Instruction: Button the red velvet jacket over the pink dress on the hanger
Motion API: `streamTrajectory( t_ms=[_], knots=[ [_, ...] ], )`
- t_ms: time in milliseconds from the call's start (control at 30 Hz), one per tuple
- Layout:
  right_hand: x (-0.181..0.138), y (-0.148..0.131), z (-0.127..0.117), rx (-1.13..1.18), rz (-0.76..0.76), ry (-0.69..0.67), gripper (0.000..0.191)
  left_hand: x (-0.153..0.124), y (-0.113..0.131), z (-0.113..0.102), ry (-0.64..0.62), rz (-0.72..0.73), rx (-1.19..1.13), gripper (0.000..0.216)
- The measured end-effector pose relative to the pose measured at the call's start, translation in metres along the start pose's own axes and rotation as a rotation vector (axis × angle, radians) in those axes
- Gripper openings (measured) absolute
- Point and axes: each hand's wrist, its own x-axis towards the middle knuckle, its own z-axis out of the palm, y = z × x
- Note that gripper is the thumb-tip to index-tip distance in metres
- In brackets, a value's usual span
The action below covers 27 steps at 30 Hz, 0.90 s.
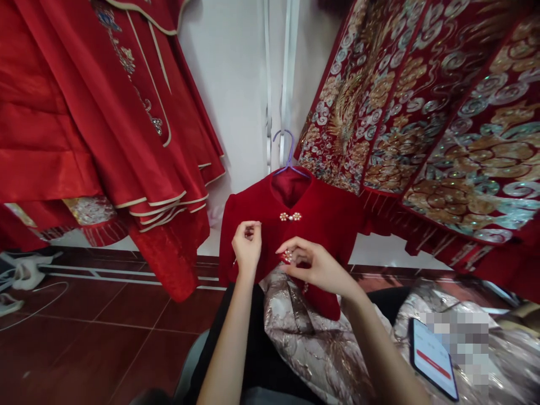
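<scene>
The red velvet jacket (329, 214) is positioned directly in front of the person, neckline upward, on a purple hanger (289, 154); its lower part reaches the person's lap. An upper beaded clasp (291, 217) lies across the front opening, just below the neckline. A lower beaded clasp (287, 256) sits beneath it, on a red edge of the front. Right hand (318, 263): the grip is grasping this lower clasp between thumb and fingers. Left hand (247, 246): the grip is clenched, thumb and fingertips drawn together in front of the jacket; whether it retains a fine item such as thread cannot be determined. Patterned brocade fabric (304, 343) covers part of the lap below the jacket and continues to the right. A smartphone (430, 351) rests on the fabric at the right side, screen facing up and lit, partly masked by pixelation. Behind the hanger hook stands a white metal post (289, 62); engagement of the hook cannot be determined. Red garments with cream piping (139, 112) hang at left; dark red embroidered garments (400, 112) with fringed hems hang at right. At far left, white shoes (27, 275) are located near a thin white cable (63, 292) on red floor tiles (126, 337).
</scene>
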Motion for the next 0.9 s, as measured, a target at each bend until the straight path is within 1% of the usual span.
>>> streamTrajectory(
  t_ms=[67, 167, 233, 300, 367, 433, 500, 567, 700, 800, 900],
  knots=[
    [0.009, 0.010, 0.012, 0.057, 0.002, 0.086, 0.028, 0.007, -0.013, -0.009, -0.013, -0.029, 0.111, 0.018],
    [0.021, 0.028, 0.028, 0.125, 0.002, 0.231, 0.028, 0.017, -0.033, -0.019, 0.026, -0.077, 0.190, 0.020],
    [0.027, 0.039, 0.034, 0.137, 0.010, 0.313, 0.028, 0.021, -0.042, -0.023, -0.020, -0.154, 0.113, 0.024],
    [0.031, 0.049, 0.038, 0.119, 0.022, 0.365, 0.027, 0.023, -0.045, -0.024, -0.114, -0.250, -0.046, 0.030],
    [0.034, 0.057, 0.041, 0.066, 0.029, 0.375, 0.026, 0.024, -0.045, -0.023, -0.159, -0.303, -0.180, 0.033],
    [0.039, 0.064, 0.043, -0.019, 0.015, 0.377, 0.025, 0.024, -0.042, -0.022, -0.152, -0.327, -0.232, 0.035],
    [0.046, 0.070, 0.045, -0.115, -0.012, 0.379, 0.025, 0.022, -0.038, -0.020, -0.137, -0.358, -0.252, 0.035],
    [0.054, 0.074, 0.046, -0.193, -0.043, 0.370, 0.024, 0.021, -0.035, -0.019, -0.148, -0.384, -0.269, 0.035],
    [0.067, 0.077, 0.047, -0.312, -0.087, 0.353, 0.024, 0.019, -0.032, -0.020, -0.177, -0.390, -0.273, 0.035],
    [0.069, 0.075, 0.049, -0.382, -0.102, 0.371, 0.024, 0.018, -0.032, -0.022, -0.178, -0.387, -0.270, 0.034],
    [0.066, 0.069, 0.051, -0.493, -0.100, 0.390, 0.025, 0.019, -0.031, -0.026, -0.221, -0.382, -0.261, 0.034]
  ],
)
